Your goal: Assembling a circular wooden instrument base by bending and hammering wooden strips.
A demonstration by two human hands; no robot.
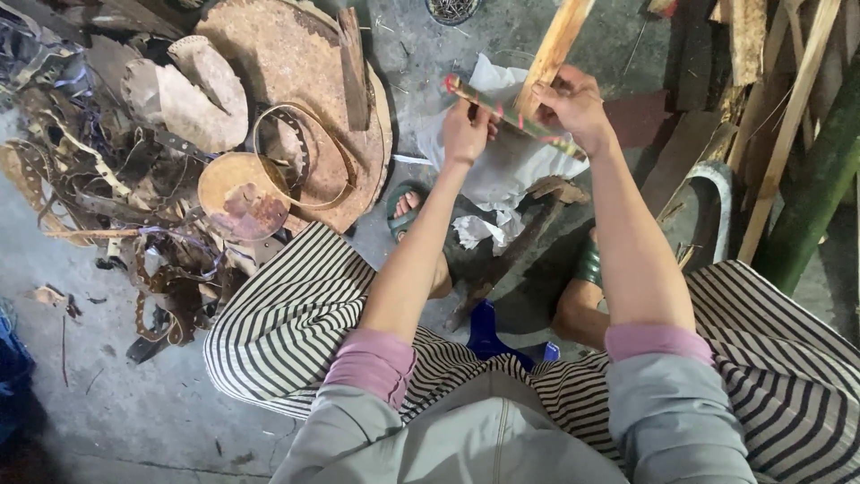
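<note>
My left hand (466,133) and my right hand (573,106) both grip a thin green strip with red marks (502,111), held slanting across a pale wooden stick (557,43) that rises toward the top of the view. The left hand pinches the strip near its red-tipped end. The right hand presses the strip where it crosses the stick. Whether the right hand also grips the stick I cannot tell. Below the hands lies crumpled white cloth or paper (502,170) on the concrete floor.
A rusty hammer-like tool (511,251) lies between my sandalled feet. Rusty round metal plates (296,81) and tangled scrap straps (116,197) fill the left. Wooden planks (788,108) and a green pole (820,188) lean at the right. A blue stool (488,332) is under me.
</note>
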